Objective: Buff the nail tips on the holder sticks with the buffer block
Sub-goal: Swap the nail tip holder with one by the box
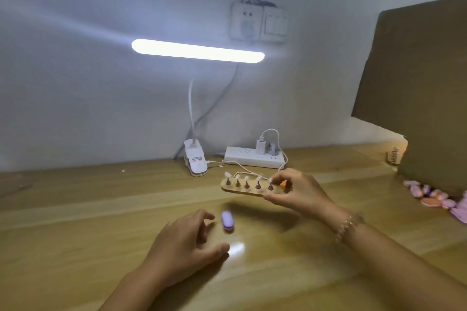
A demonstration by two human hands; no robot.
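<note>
Here we are at the table [75,209], and the right hand [298,192] is gripping the right end of the holder [242,188], thumb pressing on its near edge and fingers curling over the top by the last stick. Five nail tips [246,179] are standing up in a row on their sticks, pale and small. The holder is sitting out in the middle of the table, toward the back edge, just in front of the power strip [252,158]; whether it is lifted or resting flat I cannot tell. The purple buffer block [227,221] is lying loose on the wood, nearer the front edge than the holder, and nobody is holding it. The left hand [187,240] is hovering just beside it, fingers loosely curled and gripping nothing. So this is looking like the set-up step, with no buffing under way yet. The next move is calling for that left hand to pinch the block by its sides, then bring one flat face against a tip while the right hand is steadying the holder.
</note>
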